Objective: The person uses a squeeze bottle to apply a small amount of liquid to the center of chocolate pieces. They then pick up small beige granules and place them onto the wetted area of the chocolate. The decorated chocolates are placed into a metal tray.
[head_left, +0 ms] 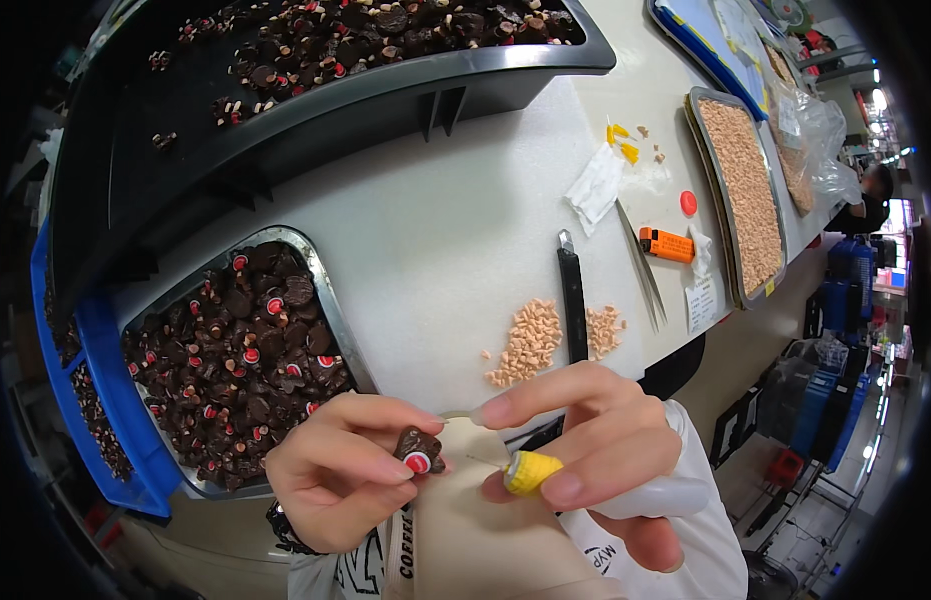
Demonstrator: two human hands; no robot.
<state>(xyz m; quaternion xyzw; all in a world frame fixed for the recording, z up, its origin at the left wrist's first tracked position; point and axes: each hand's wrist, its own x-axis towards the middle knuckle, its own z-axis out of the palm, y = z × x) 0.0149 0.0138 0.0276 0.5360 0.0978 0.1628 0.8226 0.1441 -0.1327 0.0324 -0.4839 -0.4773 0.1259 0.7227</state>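
My left hand (335, 470) pinches a small dark brown figure (413, 446) with a red, white-rimmed disc on its front. Level with it, on the right, my right hand (595, 440) grips a yellow, ribbed-looking handle (531, 471). A thin needle-like tip points out of that handle toward the figure, a short gap away. My right index finger and thumb reach near the left fingertips. A smooth white rounded piece (665, 497) shows along the lower fingers of the right hand; I cannot tell whether it is a finger cover.
A metal tray (320, 265) holds similar brown pieces at left, below a large black bin (435, 85). Small beige pellets (530, 345) lie beside a black utility knife (572, 300). Tweezers (640, 265), an orange lighter (667, 244) and a pellet-filled tray (742, 190) are at right.
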